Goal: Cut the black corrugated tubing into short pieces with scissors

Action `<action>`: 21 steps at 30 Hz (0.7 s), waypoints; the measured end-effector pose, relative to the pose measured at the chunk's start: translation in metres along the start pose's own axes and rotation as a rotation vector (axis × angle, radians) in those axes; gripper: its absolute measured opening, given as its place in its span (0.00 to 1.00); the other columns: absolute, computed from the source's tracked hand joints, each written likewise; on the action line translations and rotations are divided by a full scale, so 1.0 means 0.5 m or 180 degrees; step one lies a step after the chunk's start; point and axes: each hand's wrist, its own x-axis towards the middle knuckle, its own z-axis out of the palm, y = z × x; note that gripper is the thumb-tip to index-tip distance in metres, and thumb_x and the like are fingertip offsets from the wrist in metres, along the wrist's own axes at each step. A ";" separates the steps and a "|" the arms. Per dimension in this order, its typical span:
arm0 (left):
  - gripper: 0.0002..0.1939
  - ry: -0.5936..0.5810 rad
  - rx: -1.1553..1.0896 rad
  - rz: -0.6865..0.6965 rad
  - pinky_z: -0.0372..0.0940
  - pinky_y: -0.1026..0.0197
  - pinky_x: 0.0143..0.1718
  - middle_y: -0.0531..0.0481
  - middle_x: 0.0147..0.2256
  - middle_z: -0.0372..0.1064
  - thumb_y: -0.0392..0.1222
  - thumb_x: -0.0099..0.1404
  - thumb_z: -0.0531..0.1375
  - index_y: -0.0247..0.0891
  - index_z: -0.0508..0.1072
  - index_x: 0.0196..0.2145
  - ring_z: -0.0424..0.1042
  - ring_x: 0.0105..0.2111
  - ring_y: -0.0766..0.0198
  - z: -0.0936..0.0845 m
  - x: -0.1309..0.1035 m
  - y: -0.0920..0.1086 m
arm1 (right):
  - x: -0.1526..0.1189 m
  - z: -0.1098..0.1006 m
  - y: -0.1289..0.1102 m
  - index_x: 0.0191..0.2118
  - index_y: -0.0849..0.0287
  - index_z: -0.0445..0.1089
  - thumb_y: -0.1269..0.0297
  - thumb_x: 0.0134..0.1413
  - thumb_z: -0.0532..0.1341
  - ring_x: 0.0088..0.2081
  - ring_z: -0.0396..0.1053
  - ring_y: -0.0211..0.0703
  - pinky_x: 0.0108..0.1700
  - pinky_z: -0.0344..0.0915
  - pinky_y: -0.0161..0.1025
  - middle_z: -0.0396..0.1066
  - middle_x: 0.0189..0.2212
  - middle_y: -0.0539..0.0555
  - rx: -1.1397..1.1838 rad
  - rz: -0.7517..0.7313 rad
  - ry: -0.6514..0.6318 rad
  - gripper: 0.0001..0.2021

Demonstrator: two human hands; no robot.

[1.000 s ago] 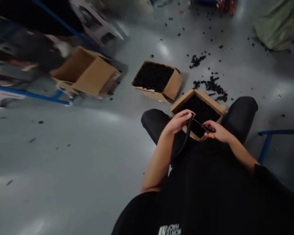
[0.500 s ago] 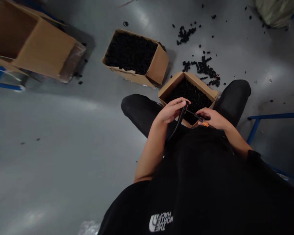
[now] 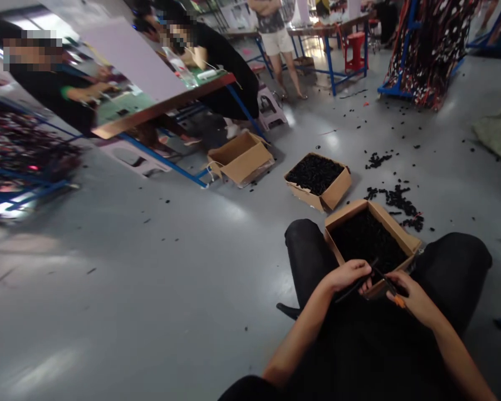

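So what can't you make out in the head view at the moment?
All in the head view:
- Grip of the orange-handled tool: partly covered by the right hand.
- Part of the black strip: behind the left hand's fingers.
- Bottom of the farthest carton: hidden by its wall.
- Green sack: cut off by the right edge.
- Scattered black pieces: too small for detail.

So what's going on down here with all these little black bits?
Someone's left hand holds a black strip over an open box of black pieces between their knees. The right hand holds an orange-handled tool, its tip close to the strip. Another box nearby is full of similar pieces, and more lie scattered on the floor.
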 end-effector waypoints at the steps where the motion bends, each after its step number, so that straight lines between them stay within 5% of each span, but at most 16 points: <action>1: 0.45 -0.0079 0.0035 -0.0008 0.71 0.62 0.28 0.47 0.29 0.79 0.84 0.50 0.76 0.37 0.72 0.36 0.76 0.24 0.65 0.003 0.000 -0.006 | 0.000 0.004 0.004 0.54 0.55 0.81 0.48 0.58 0.75 0.54 0.82 0.58 0.62 0.78 0.55 0.81 0.52 0.61 -0.0001 -0.0045 0.0026 0.23; 5: 0.48 -0.0130 0.0125 0.0081 0.70 0.60 0.29 0.50 0.29 0.77 0.87 0.45 0.75 0.39 0.70 0.35 0.76 0.26 0.65 0.019 0.006 -0.029 | 0.004 0.021 0.009 0.55 0.55 0.79 0.47 0.60 0.74 0.54 0.82 0.58 0.62 0.78 0.56 0.81 0.51 0.61 0.0039 -0.0155 0.0077 0.23; 15: 0.43 0.0351 0.0672 0.0270 0.62 0.62 0.28 0.56 0.28 0.71 0.87 0.58 0.68 0.40 0.70 0.37 0.67 0.24 0.69 0.009 -0.007 -0.034 | -0.005 0.039 0.022 0.49 0.55 0.84 0.39 0.55 0.76 0.51 0.83 0.58 0.59 0.80 0.52 0.81 0.49 0.61 0.0144 0.0061 0.0210 0.26; 21: 0.42 0.0121 0.0767 0.0051 0.60 0.62 0.27 0.54 0.27 0.69 0.87 0.60 0.64 0.40 0.70 0.34 0.64 0.23 0.70 0.024 -0.022 -0.046 | -0.009 0.049 -0.006 0.47 0.55 0.82 0.47 0.57 0.72 0.47 0.80 0.53 0.56 0.79 0.51 0.81 0.45 0.58 -0.0132 -0.0045 0.0079 0.19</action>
